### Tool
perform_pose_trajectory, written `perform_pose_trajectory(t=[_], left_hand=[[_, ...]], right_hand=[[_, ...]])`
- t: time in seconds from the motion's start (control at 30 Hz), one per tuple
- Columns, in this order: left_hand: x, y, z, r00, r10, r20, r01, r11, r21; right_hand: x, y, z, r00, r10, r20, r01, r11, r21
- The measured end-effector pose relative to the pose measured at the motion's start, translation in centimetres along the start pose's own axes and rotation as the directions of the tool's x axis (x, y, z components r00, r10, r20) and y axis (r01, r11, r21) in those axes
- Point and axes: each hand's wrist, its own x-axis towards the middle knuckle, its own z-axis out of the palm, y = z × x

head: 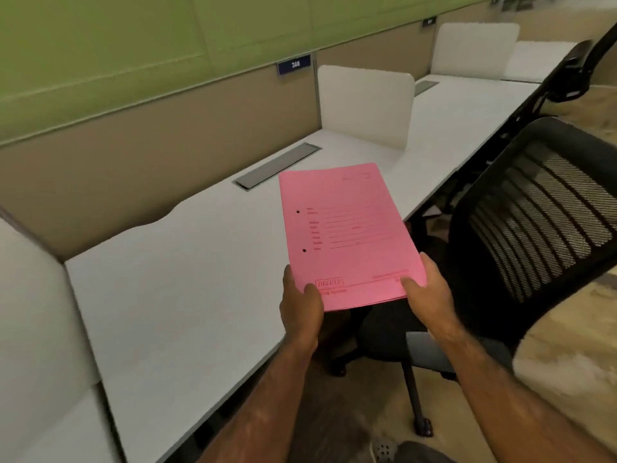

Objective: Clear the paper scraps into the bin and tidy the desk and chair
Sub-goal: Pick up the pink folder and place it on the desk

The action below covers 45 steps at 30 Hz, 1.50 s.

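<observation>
Hands grip a pink folder [347,235] by its near corners, left hand [300,309] and right hand [427,292] with thumbs pressed on top. It hangs tilted above the near edge of the smooth white worktop [173,279]. Its thin card carries printed lines and two punched holes. A black mesh-backed chair [534,222] stands right.

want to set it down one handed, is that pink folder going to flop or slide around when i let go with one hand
The pink folder likely stays fairly stiff: held only at its near edge by the left hand and right hand, its far end barely sags. It looks thin, so probably light. On the smooth white desk it may slide easily.
</observation>
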Motion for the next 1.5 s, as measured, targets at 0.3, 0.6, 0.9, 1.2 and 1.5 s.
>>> perform_pose_trajectory(t=[0.3,0.6,0.9,1.2,1.5], left_hand=[[3.6,-3.6,-7.7,0.948,-0.157,-0.276,0.143,0.987,-0.072],[13.5,-6.7,-9.6,0.846,-0.336,-0.415,0.285,0.941,-0.182],[27.8,-9.7,-6.7,0.662,-0.513,-0.546,0.525,0.838,-0.151],[41.2,-11.8,-7.9,0.659,-0.492,-0.569,0.639,0.765,0.078],[49.8,-14.4,-11.0,0.748,-0.338,-0.572,0.62,0.664,0.418]], right_hand=[[2.4,-3.3,11.6,0.941,-0.085,0.329,0.088,0.996,0.006],[12.0,-0.5,23.0,0.904,-0.023,0.427,0.104,0.98,-0.167],[25.1,2.2,33.4,0.825,0.088,0.558,0.138,0.927,-0.35],[35.4,2.5,44.0,0.76,0.141,0.635,0.135,0.921,-0.366],[39.3,2.6,52.8,0.733,0.064,0.677,0.296,0.866,-0.403]])
